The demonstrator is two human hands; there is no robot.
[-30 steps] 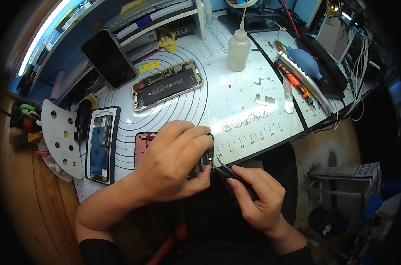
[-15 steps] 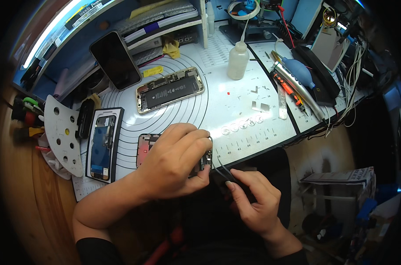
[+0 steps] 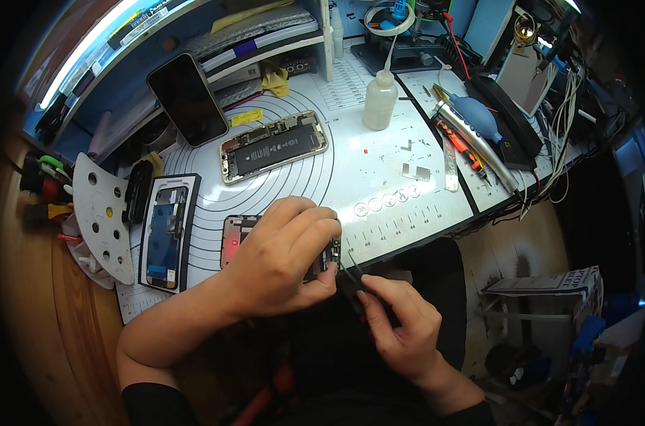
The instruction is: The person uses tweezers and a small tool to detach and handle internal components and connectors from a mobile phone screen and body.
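Observation:
My left hand (image 3: 283, 259) is closed over a phone screen assembly (image 3: 232, 243) at the near edge of the mat, its fingers and thumb gripping the right end where small parts show. The hand covers most of the assembly; its pinkish left end stays visible. In my right hand (image 3: 404, 316) are dark tweezers (image 3: 354, 268), pinched between thumb and fingers. Their tips point up and left, just off the assembly's right end, and look slightly apart. Farther back lies an opened phone (image 3: 274, 147) with its black battery exposed.
Another screen assembly (image 3: 165, 234) rests in a box at left, beside a white holed tool rack (image 3: 104, 220). A dark-screened phone (image 3: 188, 99) leans at the back. A squeeze bottle (image 3: 381, 103), blue air blower (image 3: 476, 117), orange screwdriver (image 3: 459, 148) and metal pieces (image 3: 422, 173) stand or lie right.
My right hand has shifted slightly left with the tweezers, bringing it closer to the assembly. My left hand has stayed almost still.

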